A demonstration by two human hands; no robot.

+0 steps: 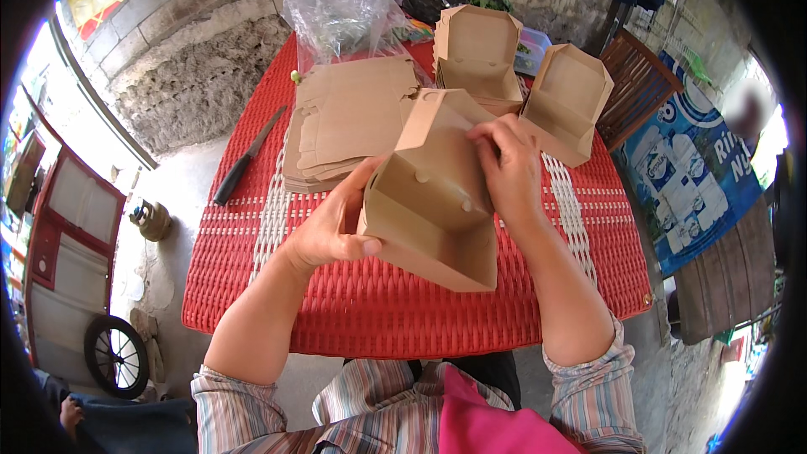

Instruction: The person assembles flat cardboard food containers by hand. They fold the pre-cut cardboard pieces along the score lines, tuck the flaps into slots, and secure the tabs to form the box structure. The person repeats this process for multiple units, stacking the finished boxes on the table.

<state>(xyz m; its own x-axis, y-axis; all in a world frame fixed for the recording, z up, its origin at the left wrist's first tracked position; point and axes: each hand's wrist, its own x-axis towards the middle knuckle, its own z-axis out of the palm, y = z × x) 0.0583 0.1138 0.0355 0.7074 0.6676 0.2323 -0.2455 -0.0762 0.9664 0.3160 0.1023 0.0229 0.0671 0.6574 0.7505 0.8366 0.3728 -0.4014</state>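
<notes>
A brown cardboard food box [433,210] is held above the red woven table [378,311], its lid flap standing up. My left hand [332,227] grips the box's left wall, thumb against the front corner. My right hand [504,168] pinches the upper right edge where the lid meets the side. A stack of flat, unfolded brown box blanks [349,122] lies on the table just behind my left hand.
Two folded open boxes [477,55] [567,101] stand at the back right. A black-handled knife [248,160] lies at the left edge. A clear plastic bag [340,13] sits at the back. A wooden chair [635,84] is to the right, a wheel [113,353] at lower left.
</notes>
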